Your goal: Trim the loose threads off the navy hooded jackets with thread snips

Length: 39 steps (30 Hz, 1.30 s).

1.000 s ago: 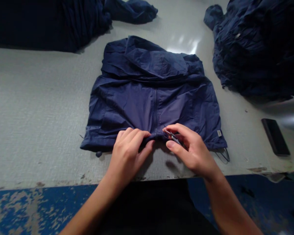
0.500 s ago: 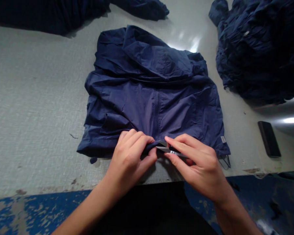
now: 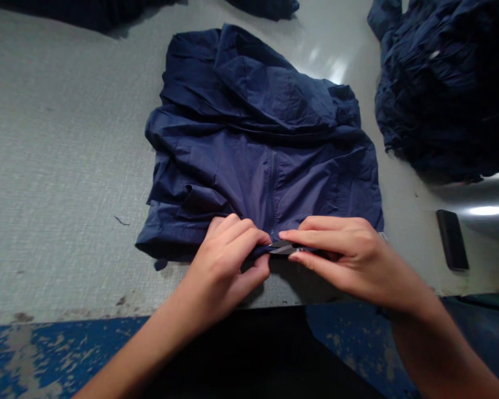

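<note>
Near the front edge of the table [image 3: 66,166], the left hand [image 3: 233,256] pinches the hem [image 3: 170,238] of the jacket [image 3: 249,172] between thumb and fingers. The right hand [image 3: 353,255] grips snips [image 3: 283,249], their tips at the hem. The jacket lies rumpled, zip [image 3: 271,188] upward. I note a phone [image 3: 452,239] rightward and, farther off, a cloth heap [image 3: 441,100].

"What's being worn over there?"
"Black clothing [image 3: 241,354] across the lap, so dark from here that I can't make out its cut."
"And the arms?"
"Left forearm [image 3: 149,338] and right forearm [image 3: 436,338] both bare, slim, narrowing at the wrist. Left hand [image 3: 233,257] and right hand [image 3: 349,255] are bare too, slender-fingered."
</note>
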### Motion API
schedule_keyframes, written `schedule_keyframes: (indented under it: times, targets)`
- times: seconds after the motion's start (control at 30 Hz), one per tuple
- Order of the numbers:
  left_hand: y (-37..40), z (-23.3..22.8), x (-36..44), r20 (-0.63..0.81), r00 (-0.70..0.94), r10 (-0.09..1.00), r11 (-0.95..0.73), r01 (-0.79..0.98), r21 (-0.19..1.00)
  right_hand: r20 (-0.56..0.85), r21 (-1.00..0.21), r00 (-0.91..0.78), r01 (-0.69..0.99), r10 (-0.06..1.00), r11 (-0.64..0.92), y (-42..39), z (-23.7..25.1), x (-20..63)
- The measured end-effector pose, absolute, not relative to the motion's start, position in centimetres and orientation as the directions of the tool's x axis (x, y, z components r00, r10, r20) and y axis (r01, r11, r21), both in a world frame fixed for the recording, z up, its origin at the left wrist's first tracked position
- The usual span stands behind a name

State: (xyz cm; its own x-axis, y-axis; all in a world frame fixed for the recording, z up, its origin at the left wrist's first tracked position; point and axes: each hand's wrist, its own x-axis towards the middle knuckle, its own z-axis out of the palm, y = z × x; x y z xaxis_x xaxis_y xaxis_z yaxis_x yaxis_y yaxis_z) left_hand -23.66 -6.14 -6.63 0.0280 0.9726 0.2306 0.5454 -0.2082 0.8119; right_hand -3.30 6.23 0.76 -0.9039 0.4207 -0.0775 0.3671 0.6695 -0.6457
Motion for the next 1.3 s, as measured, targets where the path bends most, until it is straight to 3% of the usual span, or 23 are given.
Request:
schedule_keyframes:
  times: [0.7,0.77,0.97,1.03,1.13,1.2,1.3]
  targets:
    - [-5.7,-6.8,-23.4,0.229,0.024,0.973,-0.202,0.567,0.799,0.021,-0.707,-0.915,0.272,0.403,0.653,6.6,-0.7,-3.1]
    - [-5.9,-6.6,-23.3,0.230,0.020,0.973,-0.198,0.581,0.790,0.041,-0.702,-0.897,0.287,0.440,0.651,6.5,-0.4,-2.8]
    - [-10.3,-4.0,-24.7,0.263,0.050,0.964,-0.236,0.619,0.749,0.229,-0.735,-0.666,0.359,0.710,0.575,3.6,-0.3,-3.4]
    - [-12.2,-3.7,-26.3,0.318,-0.106,0.942,-0.170,0.666,0.726,0.210,-0.771,-0.671,0.334,0.711,0.542,2.2,-1.4,-4.9]
    - [-14.6,-4.4,-29.6,0.270,-0.289,0.919,0.069,0.789,0.610,0.165,-0.768,-0.743,0.316,0.648,0.557,1.0,-4.0,-7.3]
    - [-15.7,-5.4,-31.5,0.191,-0.286,0.939,0.144,0.832,0.536,0.158,-0.728,-0.766,0.336,0.623,0.598,0.8,-5.6,-8.2]
    - [-16.9,-6.3,-33.1,0.178,-0.260,0.949,0.128,0.834,0.536,0.149,-0.678,-0.778,0.369,0.611,0.636,1.2,-6.6,-8.5]
